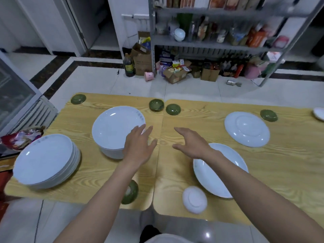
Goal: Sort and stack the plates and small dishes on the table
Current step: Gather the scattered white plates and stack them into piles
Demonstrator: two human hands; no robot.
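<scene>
Left hand (138, 146) at plate stack (115, 128), right hand (191, 144) over bench (280, 163): both spread, empty. Risk: left forearm sweeps near-edge green dish (131, 192) off.

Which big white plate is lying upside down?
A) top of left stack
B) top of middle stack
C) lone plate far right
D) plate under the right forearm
C: the lone plate on the right shows its foot ring facing up; the left stack, middle stack and plate under the right forearm all show their hollows.
</scene>
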